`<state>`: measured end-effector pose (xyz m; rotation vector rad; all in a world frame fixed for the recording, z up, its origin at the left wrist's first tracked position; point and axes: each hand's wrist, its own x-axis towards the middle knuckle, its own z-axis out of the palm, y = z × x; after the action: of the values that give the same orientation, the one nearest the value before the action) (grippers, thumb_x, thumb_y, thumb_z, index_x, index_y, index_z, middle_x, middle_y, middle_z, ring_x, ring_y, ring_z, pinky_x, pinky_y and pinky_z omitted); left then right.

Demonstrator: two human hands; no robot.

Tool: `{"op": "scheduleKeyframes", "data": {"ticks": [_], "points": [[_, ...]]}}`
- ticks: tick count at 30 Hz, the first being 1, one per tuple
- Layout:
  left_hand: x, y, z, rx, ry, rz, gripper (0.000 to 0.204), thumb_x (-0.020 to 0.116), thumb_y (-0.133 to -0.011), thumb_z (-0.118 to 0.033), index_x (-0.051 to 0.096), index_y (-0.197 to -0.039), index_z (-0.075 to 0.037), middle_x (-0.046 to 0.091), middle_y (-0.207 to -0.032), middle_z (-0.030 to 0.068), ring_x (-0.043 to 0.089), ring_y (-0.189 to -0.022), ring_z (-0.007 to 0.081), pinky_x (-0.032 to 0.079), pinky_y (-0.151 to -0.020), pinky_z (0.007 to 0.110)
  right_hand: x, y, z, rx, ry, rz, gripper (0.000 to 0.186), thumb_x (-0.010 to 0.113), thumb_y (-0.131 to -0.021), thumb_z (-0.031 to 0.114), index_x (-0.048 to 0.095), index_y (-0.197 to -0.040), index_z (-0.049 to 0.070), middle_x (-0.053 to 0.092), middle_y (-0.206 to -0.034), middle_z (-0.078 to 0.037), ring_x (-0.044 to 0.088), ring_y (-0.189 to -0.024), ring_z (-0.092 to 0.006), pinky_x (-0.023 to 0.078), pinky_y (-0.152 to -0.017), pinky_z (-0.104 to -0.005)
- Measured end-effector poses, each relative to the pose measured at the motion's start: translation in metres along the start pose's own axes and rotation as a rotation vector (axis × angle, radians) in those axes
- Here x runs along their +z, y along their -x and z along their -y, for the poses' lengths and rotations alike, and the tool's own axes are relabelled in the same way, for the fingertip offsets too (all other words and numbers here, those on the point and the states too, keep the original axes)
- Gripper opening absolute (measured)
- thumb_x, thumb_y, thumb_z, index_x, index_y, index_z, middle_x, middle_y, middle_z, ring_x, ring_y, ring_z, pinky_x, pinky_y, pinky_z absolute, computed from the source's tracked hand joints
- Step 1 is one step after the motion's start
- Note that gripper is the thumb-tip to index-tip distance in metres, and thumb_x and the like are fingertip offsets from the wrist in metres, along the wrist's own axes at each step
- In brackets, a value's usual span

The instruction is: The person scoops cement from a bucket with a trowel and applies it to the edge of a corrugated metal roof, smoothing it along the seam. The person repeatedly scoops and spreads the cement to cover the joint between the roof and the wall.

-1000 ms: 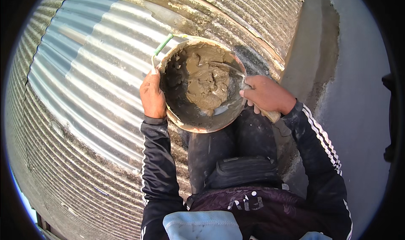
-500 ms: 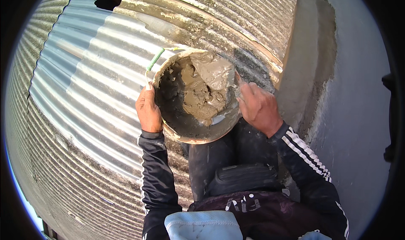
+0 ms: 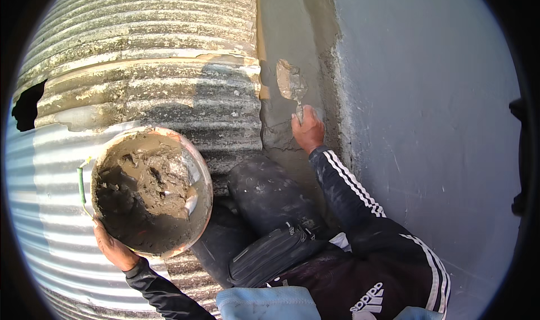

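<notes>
My left hand point(image 3: 114, 247) grips the rim of a round bucket point(image 3: 203, 173) at its near left side. Wet grey-brown mortar point(image 3: 154, 176) lies inside the bucket, heaped to the right with a hollow at the lower left. A green-gripped handle point(image 3: 81, 185) hangs at the bucket's left edge. My right hand point(image 3: 309, 130) is closed around the handle of a trowel point(image 3: 299, 101), its blade pointing away from me. Mortar covers the blade, over the smooth cement strip point(image 3: 287, 33); whether the blade touches the strip I cannot tell.
Corrugated roofing sheets point(image 3: 140, 78) spread across the left, weathered at the back and shiny metal nearer. A dark hole point(image 3: 28, 106) opens in them at the far left. A grey wall point(image 3: 427, 106) rises on the right. My bent knees point(image 3: 270, 190) sit between bucket and strip.
My right hand has carried the mortar-loaded trowel from the bucket to the cement strip. The view has turned toward the wall, so the bucket, still held by my left hand, appears farther left.
</notes>
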<state>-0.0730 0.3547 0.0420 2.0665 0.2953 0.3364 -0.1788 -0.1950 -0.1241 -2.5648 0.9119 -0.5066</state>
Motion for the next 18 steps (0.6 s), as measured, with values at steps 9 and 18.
{"op": "scheduleKeyframes", "data": {"ticks": [9,18], "points": [[-0.011,-0.002,0.009,-0.012,-0.01,0.064,0.043,0.045,-0.113,-0.016,0.055,-0.149,0.006,0.061,-0.145,0.0146,0.059,-0.128,0.0211,0.045,-0.112,0.034,0.082,-0.073,-0.115,0.599,-0.256,0.107,0.031,0.073,-0.092,0.024,0.065,-0.099,-0.005,0.073,-0.091,-0.026,0.073,-0.085,-0.0442,0.058,-0.079,-0.0523],[-0.015,-0.002,0.015,-0.037,0.011,0.044,0.046,0.044,-0.114,-0.018,0.053,-0.151,0.007,0.058,-0.148,0.0165,0.058,-0.132,0.0238,0.044,-0.115,0.036,0.063,-0.103,-0.112,0.818,-0.881,0.103,0.019,0.067,-0.099,0.019,0.062,-0.1,0.0,0.066,-0.079,-0.01,0.067,-0.058,-0.023,0.055,-0.049,-0.0408]]}}
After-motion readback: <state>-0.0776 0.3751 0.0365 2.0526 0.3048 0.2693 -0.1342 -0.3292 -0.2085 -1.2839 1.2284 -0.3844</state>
